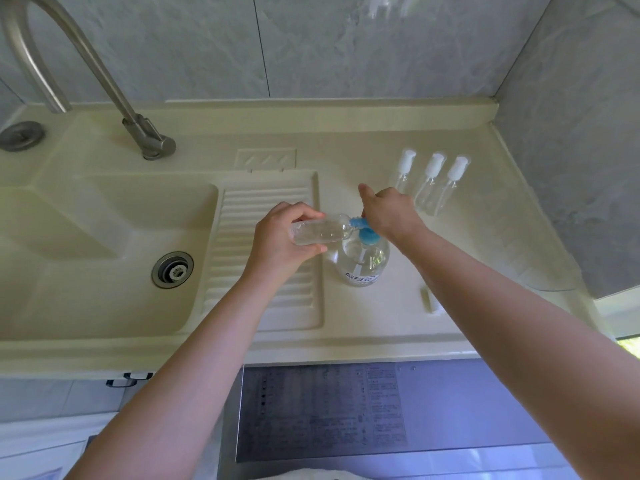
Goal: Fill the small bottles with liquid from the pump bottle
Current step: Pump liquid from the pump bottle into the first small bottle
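We see the left hand (282,237) curled around a small clear plastic bottle (320,232), held on its side with its open neck touching the blue pump spout (360,225) of a round clear pump bottle (362,263). That pump bottle stands on the cream countertop (398,327), just beside the ribbed drainboard (266,216) at its 3 o'clock. The right hand (389,211) rests on the pump head, thumb sticking out; whether its fingers curl round the head we cannot tell. At 1 o'clock from the pump bottle, three small clear bottles with white caps (431,181) lie side by side. A small white cap (430,299) lies at 4 o'clock.
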